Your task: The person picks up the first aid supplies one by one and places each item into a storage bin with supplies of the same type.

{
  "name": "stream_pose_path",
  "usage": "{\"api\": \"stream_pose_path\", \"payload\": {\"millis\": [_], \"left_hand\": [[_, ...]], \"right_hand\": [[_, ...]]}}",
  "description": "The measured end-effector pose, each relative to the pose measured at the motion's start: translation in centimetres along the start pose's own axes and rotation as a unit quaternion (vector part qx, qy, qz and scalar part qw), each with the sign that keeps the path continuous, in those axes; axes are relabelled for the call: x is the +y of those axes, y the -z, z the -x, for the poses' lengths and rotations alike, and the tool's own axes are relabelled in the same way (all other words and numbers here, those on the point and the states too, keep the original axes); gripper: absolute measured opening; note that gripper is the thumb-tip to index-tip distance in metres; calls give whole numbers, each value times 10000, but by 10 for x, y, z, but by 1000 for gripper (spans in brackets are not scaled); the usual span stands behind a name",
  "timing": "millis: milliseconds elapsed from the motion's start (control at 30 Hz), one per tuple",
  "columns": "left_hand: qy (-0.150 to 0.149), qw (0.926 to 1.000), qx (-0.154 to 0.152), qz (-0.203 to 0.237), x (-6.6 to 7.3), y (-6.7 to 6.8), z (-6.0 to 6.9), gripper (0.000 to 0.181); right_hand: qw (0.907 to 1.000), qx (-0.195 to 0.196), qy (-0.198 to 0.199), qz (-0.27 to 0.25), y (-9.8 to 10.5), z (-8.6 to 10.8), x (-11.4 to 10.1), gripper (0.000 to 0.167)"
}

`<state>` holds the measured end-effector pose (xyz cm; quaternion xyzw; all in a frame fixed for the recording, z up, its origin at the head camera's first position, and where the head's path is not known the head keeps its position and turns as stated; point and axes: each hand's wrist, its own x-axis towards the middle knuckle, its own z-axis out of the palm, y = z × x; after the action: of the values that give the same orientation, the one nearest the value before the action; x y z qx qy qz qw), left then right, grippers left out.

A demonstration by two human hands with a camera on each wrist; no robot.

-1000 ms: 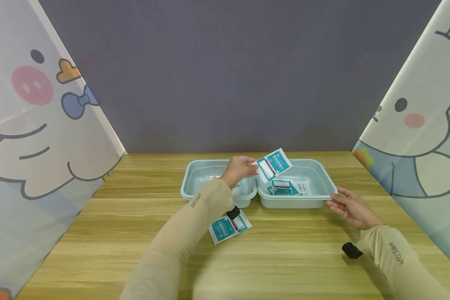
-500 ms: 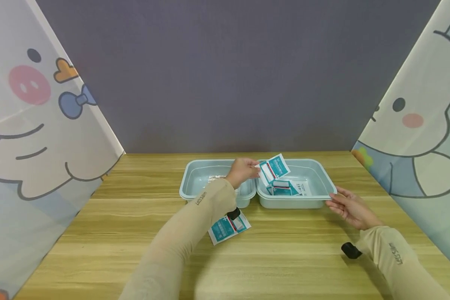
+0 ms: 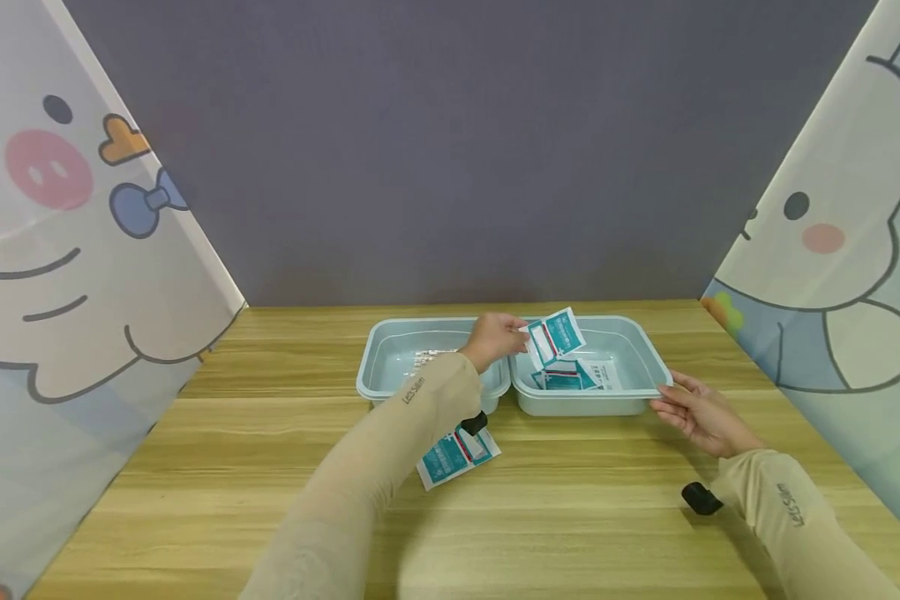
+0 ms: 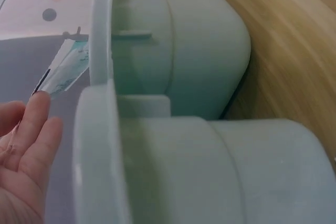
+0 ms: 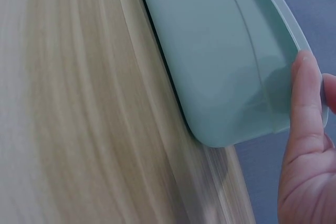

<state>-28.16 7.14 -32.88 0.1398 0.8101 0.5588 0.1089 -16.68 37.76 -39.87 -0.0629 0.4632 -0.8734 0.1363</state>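
Observation:
My left hand (image 3: 495,340) pinches a teal-and-white flat sachet (image 3: 557,337) by its left edge. The sachet is tilted above the left part of the right-hand pale blue plastic tray (image 3: 585,406). Inside that tray lie more sachets (image 3: 566,379) of the same kind, overlapping. My right hand (image 3: 701,417) grips the tray's near right corner; in the right wrist view its fingers (image 5: 307,98) are at the rim. In the left wrist view the held sachet (image 4: 68,66) shows beyond the tray rims, above the fingertips. Another sachet (image 3: 450,458) lies on the table, partly behind my left wrist.
A second pale blue tray (image 3: 390,337) stands close against the first on the left. Shiny clear items (image 3: 429,357) lie in it, partly hidden by my left arm. The wooden table (image 3: 570,517) ends at a dark grey panel (image 3: 465,150) behind the trays.
My left hand has shifted slightly right with the sachet, which has dipped lower over the right-hand tray and turned more upright. The right hand keeps its hold on the tray corner.

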Motion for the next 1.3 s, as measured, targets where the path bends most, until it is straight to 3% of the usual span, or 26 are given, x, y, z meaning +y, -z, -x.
{"api": "stream_pose_path", "payload": {"millis": [333, 800, 1300], "left_hand": [[167, 9994, 42, 292, -5, 2, -7, 26], [117, 9998, 95, -120, -6, 2, -8, 24], [-95, 9965, -20, -828, -10, -3, -14, 23]], "right_hand": [[10000, -40, -66, -5, 0, -2, -1, 26], [9994, -318, -70, -100, 1, -4, -2, 32], [9994, -313, -22, -129, 3, -3, 1, 31]]}}
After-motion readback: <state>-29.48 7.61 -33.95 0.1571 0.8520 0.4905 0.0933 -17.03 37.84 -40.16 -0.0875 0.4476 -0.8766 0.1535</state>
